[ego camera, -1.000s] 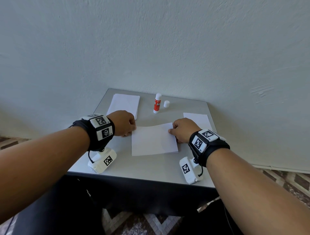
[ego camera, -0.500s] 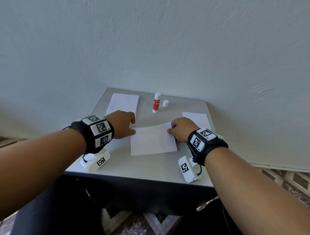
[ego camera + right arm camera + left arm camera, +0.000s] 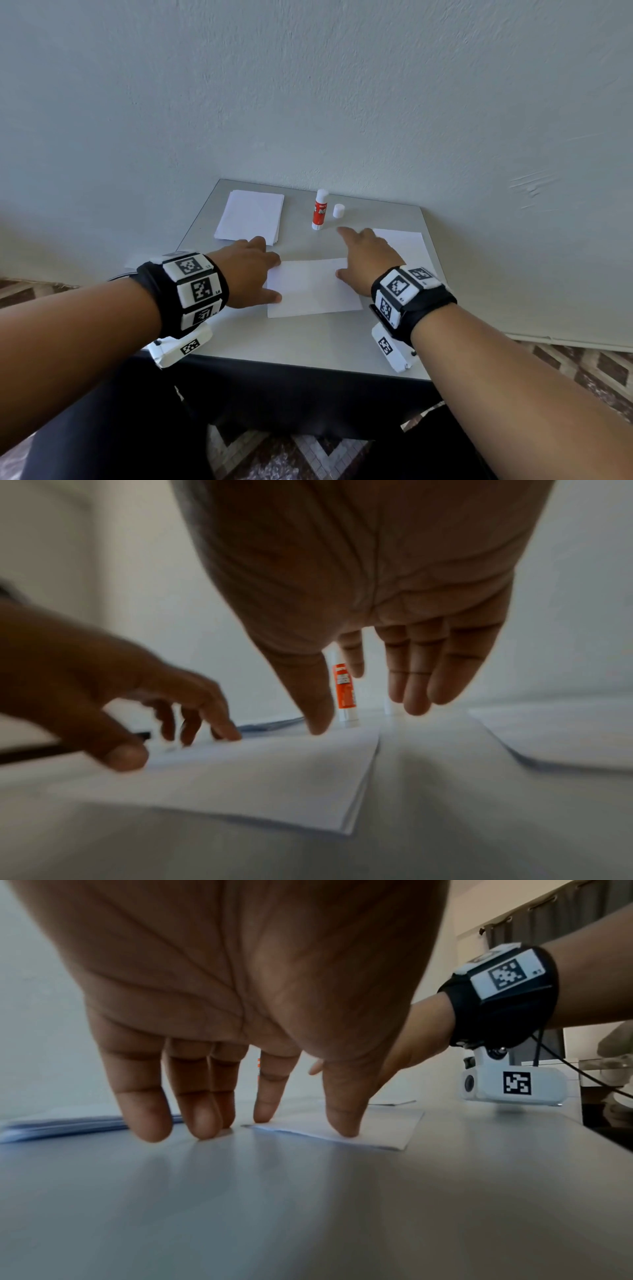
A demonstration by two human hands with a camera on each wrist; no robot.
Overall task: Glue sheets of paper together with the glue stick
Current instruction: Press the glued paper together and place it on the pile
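Reaching forward with my right hand (image 3: 366, 260), fingers straight and spread and holding nothing, I have the glue stick (image 3: 320, 209) just ahead of my index fingertip and a little to the left of it. It stands upright near the back of the table (image 3: 308, 346), so its long axis runs straight up, and its white cap (image 3: 338, 210) sits off beside it, on the right. My right hand is plainly the nearer one; in the right wrist view the orange tube shows in the gap between thumb and fingers, which I take to mean the line is about right for closing around its side.

My left hand (image 3: 246, 272) is flat and relaxed, thumb and index tip resting on the left edge of the sheets in the middle (image 3: 315, 291), the other fingertips on the bare table beside it (holding the paper still, I would say). A stack of paper (image 3: 251, 216) lies beyond that hand at the back left, and another sheet (image 3: 407, 243) lies at the right, partly under my right hand.
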